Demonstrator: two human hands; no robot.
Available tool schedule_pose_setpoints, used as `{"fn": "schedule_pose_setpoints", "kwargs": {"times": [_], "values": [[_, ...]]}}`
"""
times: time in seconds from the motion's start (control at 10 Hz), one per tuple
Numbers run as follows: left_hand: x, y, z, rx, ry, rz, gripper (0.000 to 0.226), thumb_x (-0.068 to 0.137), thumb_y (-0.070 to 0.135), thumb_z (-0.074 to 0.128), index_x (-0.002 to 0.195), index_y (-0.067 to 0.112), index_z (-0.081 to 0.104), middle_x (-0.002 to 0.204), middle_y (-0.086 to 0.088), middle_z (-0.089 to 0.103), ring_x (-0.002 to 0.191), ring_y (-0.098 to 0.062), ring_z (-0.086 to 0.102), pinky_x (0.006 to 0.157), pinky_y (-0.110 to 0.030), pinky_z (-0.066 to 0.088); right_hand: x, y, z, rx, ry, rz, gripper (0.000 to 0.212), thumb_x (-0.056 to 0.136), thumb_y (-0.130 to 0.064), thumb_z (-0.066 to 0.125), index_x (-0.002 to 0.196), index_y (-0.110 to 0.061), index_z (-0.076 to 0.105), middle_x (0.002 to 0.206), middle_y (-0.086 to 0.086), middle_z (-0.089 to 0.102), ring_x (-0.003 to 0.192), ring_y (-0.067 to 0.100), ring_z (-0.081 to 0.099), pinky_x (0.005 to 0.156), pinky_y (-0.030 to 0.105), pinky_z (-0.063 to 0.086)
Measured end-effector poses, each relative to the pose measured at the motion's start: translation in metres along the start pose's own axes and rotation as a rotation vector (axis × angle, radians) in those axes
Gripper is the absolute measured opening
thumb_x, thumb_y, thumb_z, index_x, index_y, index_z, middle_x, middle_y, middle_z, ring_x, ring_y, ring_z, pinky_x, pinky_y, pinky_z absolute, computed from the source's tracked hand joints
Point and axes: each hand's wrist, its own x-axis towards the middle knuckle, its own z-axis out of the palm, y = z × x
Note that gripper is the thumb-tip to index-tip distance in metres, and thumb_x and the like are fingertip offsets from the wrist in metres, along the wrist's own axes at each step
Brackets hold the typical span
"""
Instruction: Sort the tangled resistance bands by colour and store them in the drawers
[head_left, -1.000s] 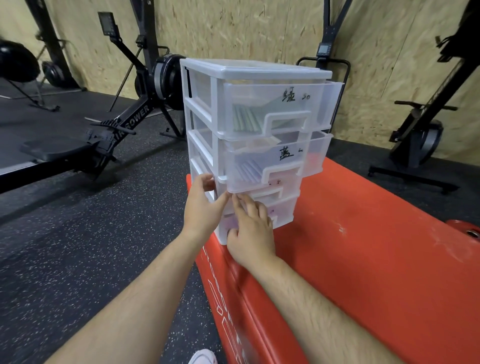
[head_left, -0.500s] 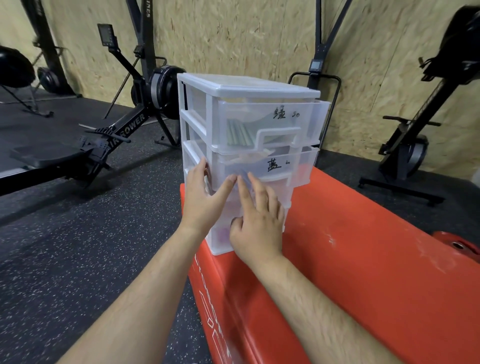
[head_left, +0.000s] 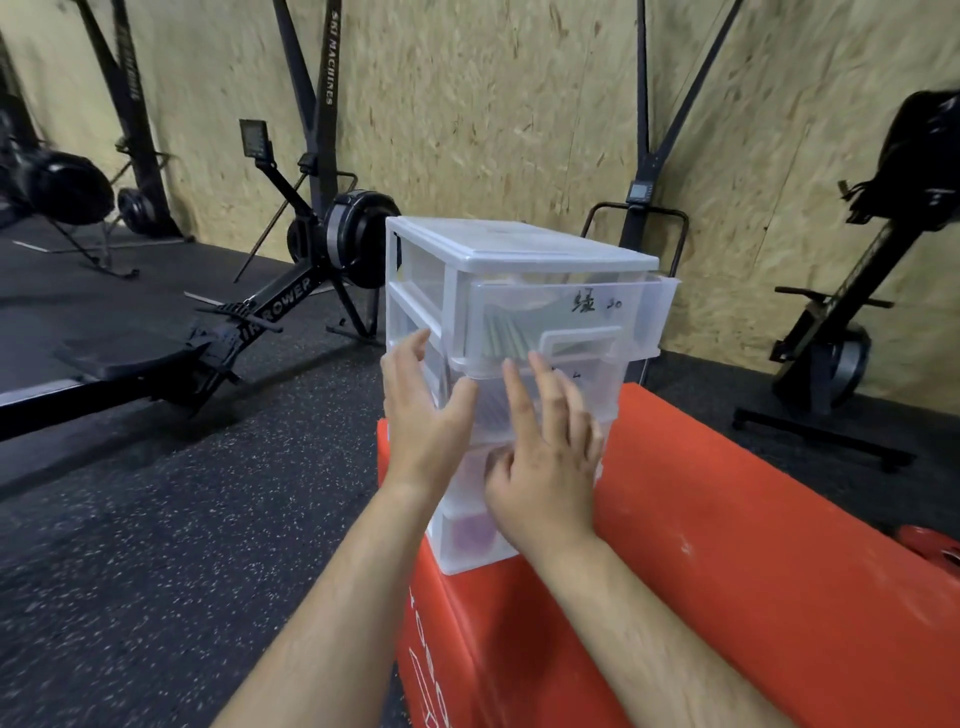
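Your drawer unit (head_left: 519, 249) is translucent white, with black handwriting (head_left: 584, 301) on its top drawer (head_left: 634, 322). Green bands (head_left: 501, 338) show through there, purple ones (head_left: 470, 535) at the bottom. The box (head_left: 727, 519) beneath is red, the floor (head_left: 156, 571) black, white-speckled.

head view, looking down, close in

Drawer unit (head_left: 519, 249) sits on near-left end of padded gym block (head_left: 753, 519), block on floor (head_left: 156, 545). Top drawer (head_left: 639, 312) juts forward past frame, bands (head_left: 501, 338) inside it. More bands (head_left: 470, 535) in bottom drawer. Left hand (head_left: 421, 415) at unit's front-left corner, right hand (head_left: 545, 462) just beside it, across middle drawer fronts, fingers spread flat. Rowing machine (head_left: 260, 322) on floor left of unit. Ski machine (head_left: 644, 171) behind unit, against wall (head_left: 493, 104). Another machine (head_left: 841, 322) far right, by same wall.
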Motion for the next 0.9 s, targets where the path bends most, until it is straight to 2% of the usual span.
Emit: {"fn": "schedule_pose_setpoints", "kwargs": {"times": [0.1,0.2,0.3,0.4,0.5,0.6,0.7,0.8,0.9], "values": [[0.002,0.015,0.004,-0.149,-0.105,-0.025,0.064,0.086,0.016,0.059,0.146,0.023,0.037,0.143,0.015,0.04,0.135,0.002,0.037,0.116,-0.029,0.032,0.012,-0.007,-0.002,-0.024,-0.066,0.014,0.086,0.074,-0.024,0.05,0.158,-0.029,0.028,0.166,-0.004,0.018,0.151,0.025,0.021,0.113,0.053,0.029],[0.006,0.022,0.012,-0.145,-0.051,-0.081,0.064,0.093,0.023,0.065,0.15,0.016,0.036,0.14,0.017,0.039,0.129,0.007,0.037,0.107,-0.011,0.03,0.014,-0.005,-0.006,-0.082,-0.098,0.011,0.089,0.072,-0.025,0.051,0.158,-0.029,0.027,0.166,-0.005,0.019,0.151,0.025,0.022,0.114,0.052,0.03],[0.009,0.024,0.015,-0.072,0.027,-0.075,0.064,0.091,0.037,0.068,0.146,0.016,0.043,0.134,0.016,0.044,0.127,0.003,0.041,0.106,-0.015,0.033,0.021,-0.001,-0.01,-0.126,-0.125,-0.018,0.084,0.072,-0.023,0.043,0.155,-0.028,0.034,0.163,-0.006,0.027,0.149,0.025,0.025,0.115,0.05,0.029],[0.016,0.02,0.014,-0.051,0.083,-0.083,0.056,0.091,0.037,0.069,0.139,0.015,0.051,0.134,0.008,0.054,0.125,-0.004,0.049,0.107,-0.027,0.04,0.032,-0.004,-0.009,-0.132,-0.26,-0.053,0.082,0.08,-0.019,0.053,0.158,-0.029,0.027,0.166,-0.009,0.017,0.153,0.024,0.011,0.121,0.048,0.017],[0.022,0.017,0.012,-0.042,0.092,-0.079,0.052,0.088,0.037,0.072,0.133,0.016,0.057,0.126,0.006,0.061,0.117,-0.006,0.055,0.103,-0.026,0.045,0.04,-0.009,-0.011,-0.136,-0.329,-0.036,0.081,0.087,-0.023,0.05,0.16,-0.029,0.016,0.168,-0.01,0.007,0.154,0.023,0.004,0.122,0.046,0.012],[0.019,0.019,0.012,-0.031,0.098,-0.081,0.049,0.089,0.037,0.071,0.132,0.017,0.057,0.123,0.009,0.06,0.114,-0.004,0.055,0.098,-0.019,0.042,0.039,-0.007,-0.017,-0.132,-0.361,-0.054,0.078,0.089,-0.023,0.048,0.16,-0.029,0.015,0.167,-0.01,0.008,0.153,0.021,0.007,0.122,0.045,0.014],[0.014,0.022,0.012,0.03,0.109,-0.039,0.041,0.093,0.034,0.066,0.128,0.015,0.059,0.12,0.007,0.061,0.113,-0.007,0.055,0.099,-0.024,0.043,0.038,-0.001,-0.026,-0.071,-0.291,-0.068,0.065,0.093,-0.021,0.047,0.156,-0.022,0.031,0.163,-0.005,0.025,0.149,0.019,0.022,0.117,0.043,0.027],[-0.007,0.025,0.007,0.151,0.12,0.044,0.033,0.095,0.028,0.059,0.123,0.011,0.061,0.115,0.0,0.06,0.11,-0.016,0.055,0.1,-0.032,0.044,0.032,0.0,-0.046,-0.017,-0.24,-0.054,0.044,0.1,-0.022,0.045,0.143,-0.014,0.047,0.152,0.001,0.042,0.135,0.023,0.042,0.105,0.042,0.04],[-0.038,0.03,0.002,0.346,0.069,0.13,0.033,0.093,0.031,0.058,0.12,0.013,0.059,0.117,-0.001,0.057,0.108,-0.019,0.055,0.094,-0.033,0.045,0.02,-0.002,-0.072,-0.081,-0.274,-0.056,0.029,0.102,-0.025,0.043,0.126,-0.012,0.055,0.129,0.005,0.055,0.113,0.03,0.055,0.085,0.042,0.042]]}}
